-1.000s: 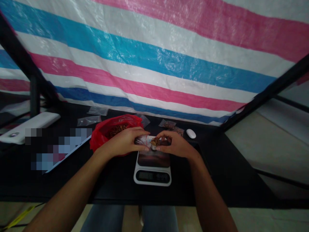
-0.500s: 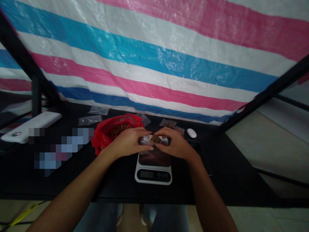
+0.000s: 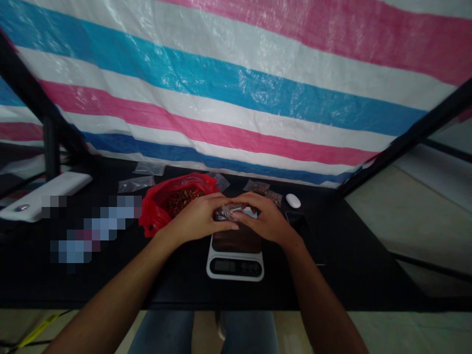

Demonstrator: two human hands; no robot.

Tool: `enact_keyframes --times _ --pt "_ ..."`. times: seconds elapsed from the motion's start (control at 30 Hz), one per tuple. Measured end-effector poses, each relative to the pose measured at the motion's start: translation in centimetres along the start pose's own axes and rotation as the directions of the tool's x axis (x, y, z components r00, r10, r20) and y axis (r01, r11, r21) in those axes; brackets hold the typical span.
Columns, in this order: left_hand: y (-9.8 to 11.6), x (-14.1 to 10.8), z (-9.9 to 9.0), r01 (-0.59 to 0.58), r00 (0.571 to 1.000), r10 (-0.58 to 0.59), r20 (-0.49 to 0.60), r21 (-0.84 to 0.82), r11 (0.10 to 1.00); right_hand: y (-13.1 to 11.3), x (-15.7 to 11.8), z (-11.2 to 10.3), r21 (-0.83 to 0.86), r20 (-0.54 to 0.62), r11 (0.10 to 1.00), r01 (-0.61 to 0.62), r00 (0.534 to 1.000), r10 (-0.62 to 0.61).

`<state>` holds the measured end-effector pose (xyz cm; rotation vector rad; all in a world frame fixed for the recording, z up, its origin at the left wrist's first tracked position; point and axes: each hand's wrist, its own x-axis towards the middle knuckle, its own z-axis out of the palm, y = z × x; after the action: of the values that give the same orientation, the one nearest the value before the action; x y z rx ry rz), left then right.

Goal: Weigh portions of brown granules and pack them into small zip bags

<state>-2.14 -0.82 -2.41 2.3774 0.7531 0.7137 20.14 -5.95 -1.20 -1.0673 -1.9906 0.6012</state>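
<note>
Between both hands is a small clear plastic bag (image 3: 225,212), held over the back of a white kitchen scale (image 3: 236,275) with a dark reflective plate. My left hand (image 3: 201,216) is closed on the bag's left side, thumb below and fingers above. My right hand (image 3: 263,216) grips the right side, its thumb pressed on the plastic. How much the bag contains is hard to see behind the fingers. Just left of my left hand, a red plastic bag (image 3: 153,206) lies open, with many small brown pieces (image 3: 183,200) inside.
Filled clear bags (image 3: 258,188) and a white oval object like a mouse (image 3: 293,200) lie behind my right hand. A dark flat device (image 3: 304,231) is at right. Flat clear bags (image 3: 136,184) and a long white object (image 3: 47,194) lie left. Striped sheeting (image 3: 221,98) hangs behind.
My right thumb has moved onto the small bag, and the brown contents visible between my hands before are now mostly covered. The view has shifted slightly.
</note>
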Motion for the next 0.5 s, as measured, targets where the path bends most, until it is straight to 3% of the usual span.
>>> enact_keyframes --times 0.1,0.2,0.33,0.5 --pt "0.32 0.08 -0.03 0.019 1.000 -0.020 -0.013 -0.057 0.998 -0.33 -0.01 0.22 0.039 -0.070 0.998 -0.046 0.996 0.048" --pt "0.63 0.02 0.08 0.069 0.998 -0.068 0.014 -0.091 0.994 -0.61 -0.14 0.28 0.043 -0.129 0.999 0.008 0.992 -0.002" --pt "0.93 -0.20 0.36 0.133 0.991 -0.132 0.013 -0.048 0.990 -0.64 -0.33 0.36 0.066 -0.125 0.997 0.034 0.992 -0.025" --pt "0.92 -0.35 0.59 0.125 0.991 -0.129 -0.044 -0.080 0.989 -0.09 -0.37 0.35 0.120 -0.192 0.993 0.017 0.981 0.006"
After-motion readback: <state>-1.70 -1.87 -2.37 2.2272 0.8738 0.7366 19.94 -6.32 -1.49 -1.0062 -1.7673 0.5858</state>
